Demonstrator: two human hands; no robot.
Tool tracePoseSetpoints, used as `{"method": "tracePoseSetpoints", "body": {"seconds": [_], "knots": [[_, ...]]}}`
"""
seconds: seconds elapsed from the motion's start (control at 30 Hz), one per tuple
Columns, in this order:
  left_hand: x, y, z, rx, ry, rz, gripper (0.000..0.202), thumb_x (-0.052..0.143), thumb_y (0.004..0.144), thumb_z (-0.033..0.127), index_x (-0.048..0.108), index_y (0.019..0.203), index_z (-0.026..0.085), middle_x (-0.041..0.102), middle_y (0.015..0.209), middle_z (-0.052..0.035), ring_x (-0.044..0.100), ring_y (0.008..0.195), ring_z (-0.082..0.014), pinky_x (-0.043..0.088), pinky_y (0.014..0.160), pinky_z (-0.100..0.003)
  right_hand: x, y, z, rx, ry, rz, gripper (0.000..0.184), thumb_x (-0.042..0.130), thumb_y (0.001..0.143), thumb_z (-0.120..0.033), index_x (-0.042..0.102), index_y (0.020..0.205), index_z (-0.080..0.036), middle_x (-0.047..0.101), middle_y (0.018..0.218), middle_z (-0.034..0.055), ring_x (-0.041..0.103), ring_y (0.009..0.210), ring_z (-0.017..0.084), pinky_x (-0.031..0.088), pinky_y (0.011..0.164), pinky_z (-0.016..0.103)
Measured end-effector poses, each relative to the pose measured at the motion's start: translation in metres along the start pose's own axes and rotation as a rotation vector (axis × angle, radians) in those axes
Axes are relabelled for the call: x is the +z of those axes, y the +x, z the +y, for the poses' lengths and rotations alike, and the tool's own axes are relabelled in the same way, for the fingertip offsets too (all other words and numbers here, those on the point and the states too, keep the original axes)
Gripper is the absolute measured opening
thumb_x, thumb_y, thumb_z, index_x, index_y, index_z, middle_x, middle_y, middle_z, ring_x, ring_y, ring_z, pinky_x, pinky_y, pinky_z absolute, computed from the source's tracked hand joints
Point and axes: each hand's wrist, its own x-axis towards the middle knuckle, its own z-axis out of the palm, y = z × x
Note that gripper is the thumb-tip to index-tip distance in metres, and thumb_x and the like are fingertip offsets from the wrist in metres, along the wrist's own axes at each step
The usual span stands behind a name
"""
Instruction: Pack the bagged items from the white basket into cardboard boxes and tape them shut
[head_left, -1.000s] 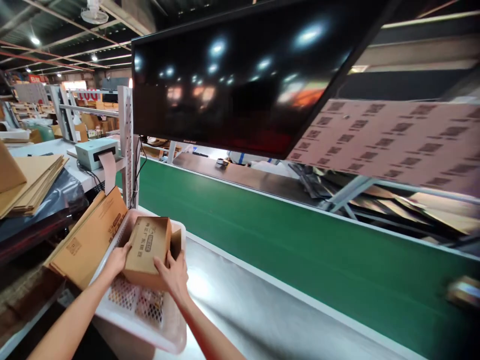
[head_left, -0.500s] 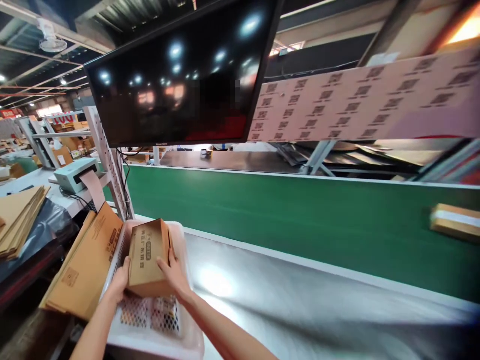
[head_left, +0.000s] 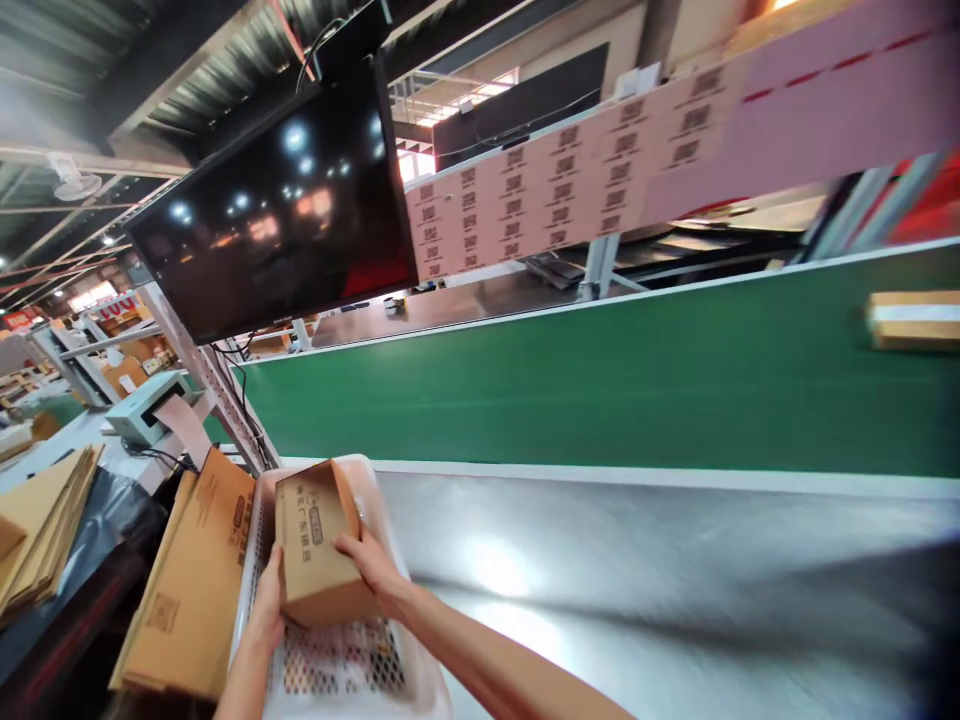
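Observation:
Between my two hands is a brown cardboard box [head_left: 319, 545] with dark printed characters on its top face. My left hand [head_left: 268, 605] presses against the box's left side. On the right side my right hand [head_left: 371, 567] grips it, thumb over the top face. The box is tilted and sits over a white plastic basket [head_left: 427, 650]. Below the box, the basket's lattice side shows coloured things behind the holes, too small to name. Whether the box touches the basket is hidden.
Flattened cardboard cartons [head_left: 184, 590] lean left of the basket. A label printer [head_left: 150, 408] with a paper strip stands behind them. A green conveyor belt [head_left: 600, 385] runs behind the metal worktop [head_left: 637, 560], with another box [head_left: 915, 320] at far right. A monitor [head_left: 277, 220] hangs above.
The view has turned and tilted, so the surroundings shift in the picture. Both hands still hold the box over the basket, with little change in their grip.

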Motion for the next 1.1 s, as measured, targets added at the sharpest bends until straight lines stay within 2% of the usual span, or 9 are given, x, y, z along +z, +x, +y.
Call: {"method": "tracePoseSetpoints", "body": {"seconds": [0.17, 0.27, 0.37, 0.47, 0.7, 0.8, 0.9, 1.0, 1.1], "knots": [[0.011, -0.036, 0.016, -0.014, -0.046, 0.081, 0.067, 0.033, 0.112, 0.050, 0.053, 0.153, 0.001, 0.063, 0.145, -0.0252, 0.056, 0.145, -0.0305, 0.053, 0.115, -0.044, -0.004, -0.015, -0.027, 0.015, 0.091, -0.084, 0.083, 0.063, 0.066, -0.050, 0.054, 0.138, -0.011, 0.076, 0.111, 0.0162, 0.072, 0.099, 0.035, 0.057, 0.082, 0.044], [0.026, -0.060, 0.022, 0.212, -0.018, 0.132, 0.060, 0.039, 0.112, 0.041, 0.039, 0.166, 0.013, 0.051, 0.162, -0.0131, 0.044, 0.155, -0.0221, 0.040, 0.127, -0.036, -0.019, -0.035, -0.058, -0.115, 0.110, -0.117, 0.085, 0.071, 0.064, -0.046, 0.054, 0.140, -0.014, 0.071, 0.128, 0.0131, 0.067, 0.116, 0.032, 0.054, 0.098, 0.040], [0.059, -0.090, 0.020, 0.385, -0.048, 0.096, 0.059, 0.045, 0.111, 0.035, 0.038, 0.167, 0.019, 0.046, 0.166, -0.0079, 0.044, 0.155, -0.0214, 0.037, 0.129, -0.036, -0.052, -0.068, -0.090, -0.254, 0.136, -0.167, 0.092, 0.077, 0.067, -0.047, 0.048, 0.149, -0.017, 0.066, 0.141, 0.0109, 0.061, 0.129, 0.032, 0.051, 0.108, 0.041], [0.112, -0.125, 0.002, 0.182, -0.266, -0.078, 0.057, 0.041, 0.111, 0.040, 0.051, 0.158, 0.010, 0.061, 0.152, -0.0152, 0.060, 0.140, -0.0281, 0.047, 0.122, -0.044, -0.104, -0.114, -0.108, -0.358, 0.105, -0.126, 0.104, 0.080, 0.071, -0.055, 0.039, 0.160, -0.019, 0.055, 0.156, 0.0138, 0.055, 0.139, 0.036, 0.049, 0.113, 0.048], [0.220, -0.173, -0.108, -0.067, -0.530, -0.627, 0.077, 0.063, 0.097, 0.067, 0.061, 0.153, 0.015, 0.060, 0.153, -0.0164, 0.057, 0.143, -0.0345, 0.042, 0.124, -0.050, -0.272, -0.226, -0.054, -0.322, -0.503, 0.227, 0.107, 0.065, 0.086, -0.073, 0.025, 0.172, -0.023, 0.028, 0.174, 0.0143, 0.034, 0.158, 0.040, 0.033, 0.128, 0.056], [0.239, -0.163, -0.171, -0.446, -0.681, -0.797, 0.102, 0.040, 0.096, 0.086, 0.053, 0.158, 0.006, 0.054, 0.157, -0.0235, 0.053, 0.146, -0.0372, 0.042, 0.122, -0.053, -0.321, -0.251, -0.011, -0.328, -1.036, 0.279, 0.108, 0.064, 0.083, -0.071, 0.031, 0.172, -0.019, 0.021, 0.176, 0.0152, 0.025, 0.161, 0.043, 0.026, 0.128, 0.064], [0.250, -0.153, -0.229, -0.732, -0.804, -0.558, 0.113, 0.022, 0.094, 0.093, 0.039, 0.166, 0.007, 0.055, 0.155, -0.0245, 0.057, 0.142, -0.0379, 0.047, 0.115, -0.054, -0.330, -0.260, 0.017, -0.122, -1.386, 0.159, 0.111, 0.067, 0.075, -0.061, 0.037, 0.170, -0.012, 0.019, 0.176, 0.0181, 0.024, 0.160, 0.045, 0.027, 0.126, 0.063], [0.251, -0.147, -0.276, -0.760, -0.792, -0.361, 0.108, 0.022, 0.095, 0.091, 0.031, 0.170, 0.013, 0.059, 0.152, -0.0225, 0.061, 0.136, -0.0375, 0.052, 0.107, -0.051, -0.320, -0.258, 0.022, 0.103, -1.447, -0.010, 0.115, 0.067, 0.071, -0.056, 0.032, 0.171, -0.009, 0.013, 0.176, 0.0198, 0.018, 0.162, 0.044, 0.022, 0.128, 0.060], [0.225, -0.145, -0.303, -0.743, -0.502, -0.248, 0.096, 0.024, 0.100, 0.084, 0.041, 0.162, 0.013, 0.066, 0.139, -0.0227, 0.069, 0.121, -0.0355, 0.056, 0.098, -0.047, -0.309, -0.256, 0.021, 0.102, -1.409, -0.099, 0.117, 0.069, 0.069, -0.054, 0.030, 0.172, -0.012, 0.014, 0.177, 0.0208, 0.016, 0.162, 0.047, 0.018, 0.127, 0.065]]}}
